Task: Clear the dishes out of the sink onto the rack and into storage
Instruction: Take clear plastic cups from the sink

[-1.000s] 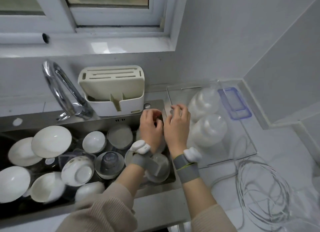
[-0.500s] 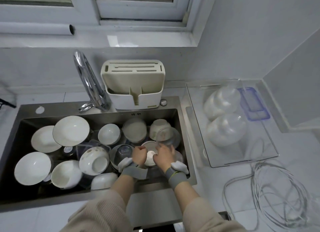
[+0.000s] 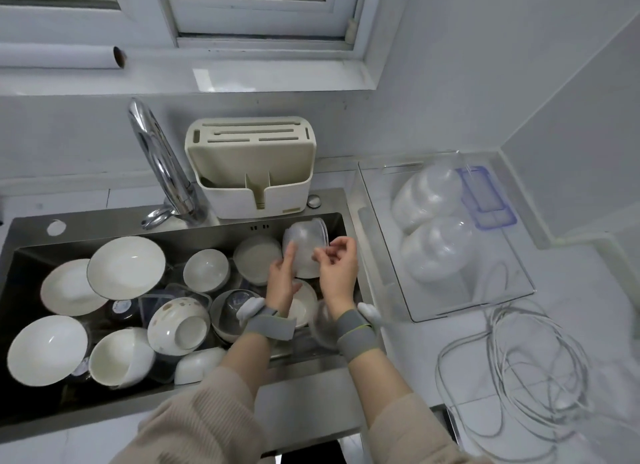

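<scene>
Sink [image 3: 33,242]: I see bowls [image 3: 126,267] piled inside.
Faucet [image 3: 162,166]: behind it.
Knife block [image 3: 251,167]: right of faucet.
Rack [image 3: 512,283]: right of sink, on the desk [image 3: 571,325].

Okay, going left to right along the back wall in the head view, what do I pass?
Faucet → cream knife block → clear tray holding two upturned clear bowls → blue-rimmed lid.

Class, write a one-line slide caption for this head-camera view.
Both hands, left and right, lift a clear plastic bowl above the crowded steel sink.
</scene>
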`<state>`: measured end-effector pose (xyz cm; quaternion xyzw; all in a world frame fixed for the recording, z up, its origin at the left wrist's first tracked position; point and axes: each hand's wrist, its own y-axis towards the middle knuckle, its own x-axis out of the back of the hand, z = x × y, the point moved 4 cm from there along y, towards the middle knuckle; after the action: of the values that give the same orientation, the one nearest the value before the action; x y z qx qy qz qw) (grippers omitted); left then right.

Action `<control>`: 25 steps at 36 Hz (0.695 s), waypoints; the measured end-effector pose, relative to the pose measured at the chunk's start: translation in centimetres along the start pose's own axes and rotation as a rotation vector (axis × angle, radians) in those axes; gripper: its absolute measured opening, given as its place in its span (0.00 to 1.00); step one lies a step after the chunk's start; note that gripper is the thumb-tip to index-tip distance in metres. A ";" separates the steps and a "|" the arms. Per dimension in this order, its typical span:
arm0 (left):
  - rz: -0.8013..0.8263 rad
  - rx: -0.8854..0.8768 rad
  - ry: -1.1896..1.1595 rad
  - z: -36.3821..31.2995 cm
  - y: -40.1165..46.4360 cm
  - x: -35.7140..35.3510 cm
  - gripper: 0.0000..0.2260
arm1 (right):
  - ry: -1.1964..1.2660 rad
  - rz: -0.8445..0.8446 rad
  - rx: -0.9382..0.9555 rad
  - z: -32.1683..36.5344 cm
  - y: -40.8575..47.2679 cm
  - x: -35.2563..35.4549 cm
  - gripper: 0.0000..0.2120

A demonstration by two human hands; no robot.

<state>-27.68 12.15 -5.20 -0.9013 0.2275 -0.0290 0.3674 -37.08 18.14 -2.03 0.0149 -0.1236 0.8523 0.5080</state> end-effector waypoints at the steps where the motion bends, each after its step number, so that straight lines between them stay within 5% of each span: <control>1: 0.007 -0.014 -0.027 -0.3 0.1 -0.3 0.34 | 0.036 0.008 -0.007 0.2 0.1 0.2 0.13; 4: 0.010 -0.044 -0.093 -1.2 0.1 -0.8 0.39 | 0.087 0.053 -0.019 0.8 0.3 0.5 0.13; 10: 0.056 -0.120 -0.164 -2.8 0.3 -1.6 0.28 | 0.149 0.095 0.003 2.6 0.6 1.8 0.09; 14: 0.045 -0.254 -0.119 -4.3 -0.3 -2.2 0.35 | 0.191 0.139 0.042 4.2 1.0 2.6 0.04; 23: -0.042 -0.492 -0.005 -8.7 -2.6 -5.0 0.42 | 0.401 -0.283 -0.009 6.7 3.5 9.9 0.10; 25: -0.019 -0.525 0.004 -9.6 -2.9 -5.7 0.40 | 0.466 -0.387 -0.031 6.9 4.3 12.6 0.19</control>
<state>-33.73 10.21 4.43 -0.9678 0.2193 0.0258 0.1204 -47.59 25.50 5.73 -0.1658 -0.0116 0.7182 0.6757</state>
